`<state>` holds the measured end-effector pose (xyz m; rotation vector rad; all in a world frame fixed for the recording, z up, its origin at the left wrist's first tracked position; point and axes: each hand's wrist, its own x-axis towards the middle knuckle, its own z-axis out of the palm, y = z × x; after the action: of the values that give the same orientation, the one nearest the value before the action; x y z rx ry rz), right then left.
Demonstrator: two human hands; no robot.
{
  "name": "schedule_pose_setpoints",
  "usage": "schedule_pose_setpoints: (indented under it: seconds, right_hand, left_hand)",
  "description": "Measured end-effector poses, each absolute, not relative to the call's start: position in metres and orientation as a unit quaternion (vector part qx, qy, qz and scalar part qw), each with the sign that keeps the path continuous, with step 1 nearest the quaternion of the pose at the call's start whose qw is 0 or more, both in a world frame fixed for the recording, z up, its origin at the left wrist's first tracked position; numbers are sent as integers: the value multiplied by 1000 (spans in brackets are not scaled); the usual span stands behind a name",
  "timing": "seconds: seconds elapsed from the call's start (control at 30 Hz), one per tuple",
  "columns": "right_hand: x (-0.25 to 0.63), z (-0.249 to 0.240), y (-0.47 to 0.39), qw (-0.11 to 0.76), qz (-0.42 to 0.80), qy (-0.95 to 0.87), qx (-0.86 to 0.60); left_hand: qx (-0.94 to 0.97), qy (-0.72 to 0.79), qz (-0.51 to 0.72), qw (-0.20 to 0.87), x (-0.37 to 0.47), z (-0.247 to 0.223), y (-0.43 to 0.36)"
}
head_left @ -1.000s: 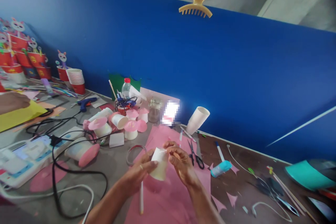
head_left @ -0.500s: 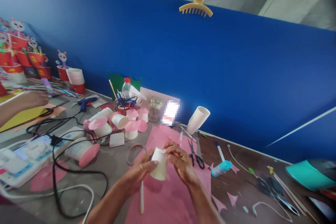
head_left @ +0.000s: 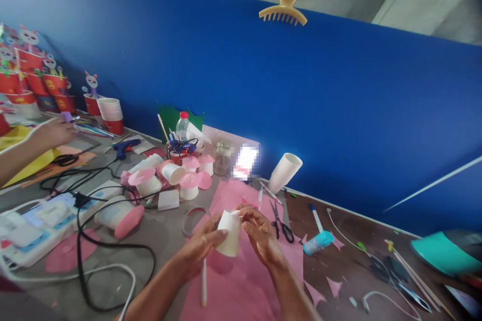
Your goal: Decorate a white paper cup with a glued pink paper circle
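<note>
A white paper cup (head_left: 229, 237), its narrow end up and slightly tilted, is gripped on its left side by my left hand (head_left: 211, 238). My right hand (head_left: 259, 230) has its fingers curled in at the cup's upper right edge, pinching there; a small pale bit shows at the fingertips, too small to name. Both hands are over a sheet of pink paper (head_left: 246, 291). A white pen-like stick (head_left: 204, 283) lies just below my left hand. Black-handled scissors (head_left: 282, 225) rest right of my right hand.
Pink-brimmed cups (head_left: 188, 190), a power strip (head_left: 35, 238) and black cables (head_left: 113, 247) crowd the left. A co-worker's hand (head_left: 56, 133) holds a purple item. A glue gun (head_left: 126, 148) lies behind. A turquoise tube (head_left: 318, 243) and paper scraps (head_left: 334, 287) are right.
My hands stay at the cup, with only a slight shift of the right fingers on its top edge. At the left, the co-worker's hand has picked up the purple item, and the yellow sheet has shifted.
</note>
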<state>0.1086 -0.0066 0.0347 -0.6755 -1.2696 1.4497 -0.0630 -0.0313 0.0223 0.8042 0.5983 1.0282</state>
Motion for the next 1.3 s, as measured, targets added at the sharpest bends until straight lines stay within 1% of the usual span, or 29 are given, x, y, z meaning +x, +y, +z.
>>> schedule_pose_setpoints:
  seconds: [0.73,0.9,1.07,1.17,1.3]
  right_hand:
    - [105,29,-7,529,581,-523,-332]
    - [103,29,-8,534,516,-580,-334]
    - [100,24,-10,543,436,-639,-325]
    - [98,22,-11,542,448,-636,-317]
    - [96,26,-15,542,499,-604,-303]
  left_hand:
    - [374,306,511,711,-60,26,-30]
    - [381,323,527,687,-60,18,-28]
    - [357,314,536,697,-59,20,-30]
    - [337,323,545,697,-58,24,-31]
    - [338,301,539,711,-57,24,-30]
